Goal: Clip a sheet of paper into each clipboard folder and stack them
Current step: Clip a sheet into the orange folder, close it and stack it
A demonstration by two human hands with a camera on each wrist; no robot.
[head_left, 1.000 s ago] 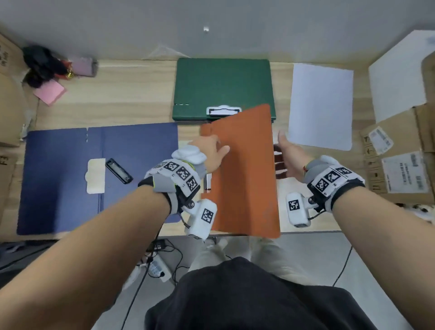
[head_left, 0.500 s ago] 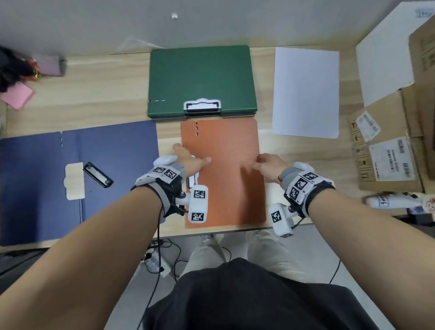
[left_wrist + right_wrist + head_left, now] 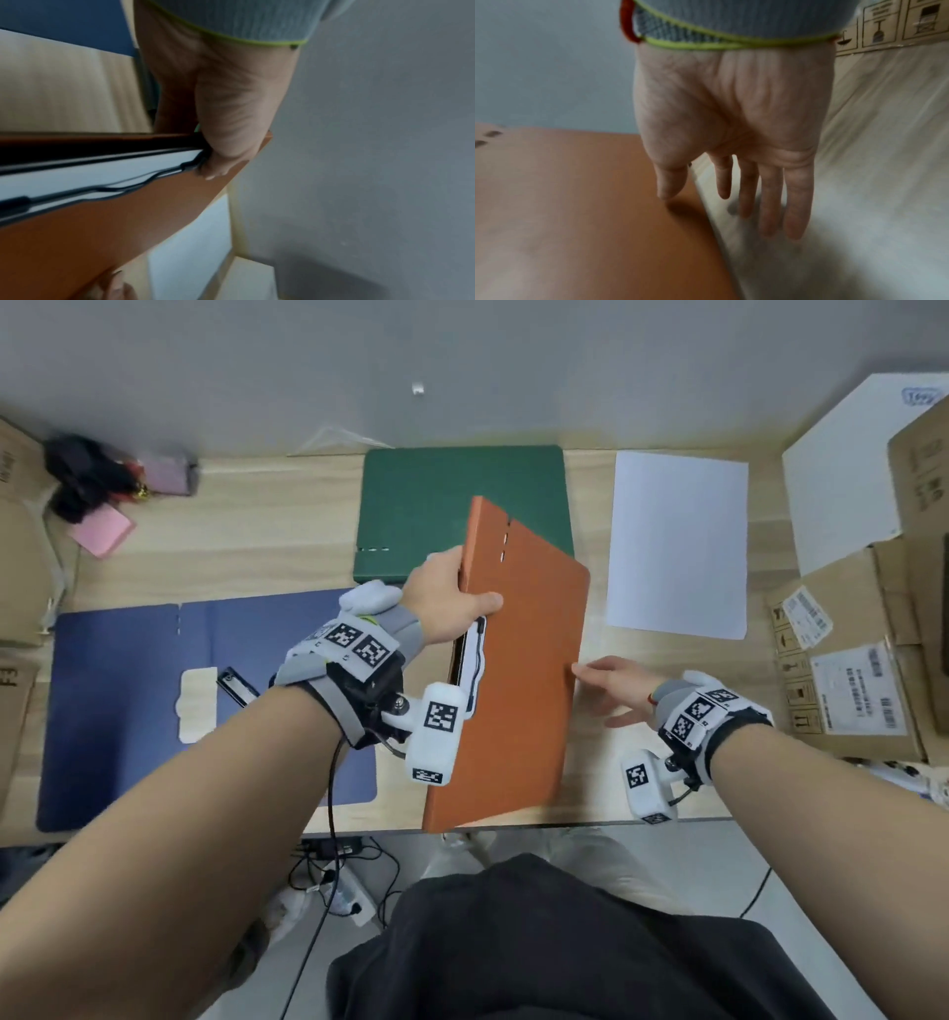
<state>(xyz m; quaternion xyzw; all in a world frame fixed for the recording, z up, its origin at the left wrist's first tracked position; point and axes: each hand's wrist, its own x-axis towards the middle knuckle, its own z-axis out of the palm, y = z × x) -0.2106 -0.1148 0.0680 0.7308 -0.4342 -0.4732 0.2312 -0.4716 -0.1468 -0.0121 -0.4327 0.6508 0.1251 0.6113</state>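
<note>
My left hand [image 3: 452, 598] grips the left edge of the closed orange folder [image 3: 518, 670], thumb on its cover, and holds it tilted up off the table. The left wrist view shows white paper [image 3: 102, 174] and a clip inside the orange folder [image 3: 102, 233], under my left hand [image 3: 223, 142]. My right hand [image 3: 611, 690] hovers with straight fingers at the folder's right edge, holding nothing; in the right wrist view its thumb [image 3: 670, 182] hangs just over the cover [image 3: 577, 203]. A closed green folder [image 3: 421, 505] lies behind. An open blue folder [image 3: 128, 701] lies at left.
A loose white sheet [image 3: 678, 541] lies right of the green folder. Cardboard boxes [image 3: 847, 660] crowd the right side, another stands at the far left. Pink and black items [image 3: 102, 505] sit at the back left. The table's [image 3: 246, 531] front edge is close to my body.
The orange folder lay flat and closed half a second ago with both hands pressing it. Now my left hand has lifted it by the left edge, and my right hand has come off it.
</note>
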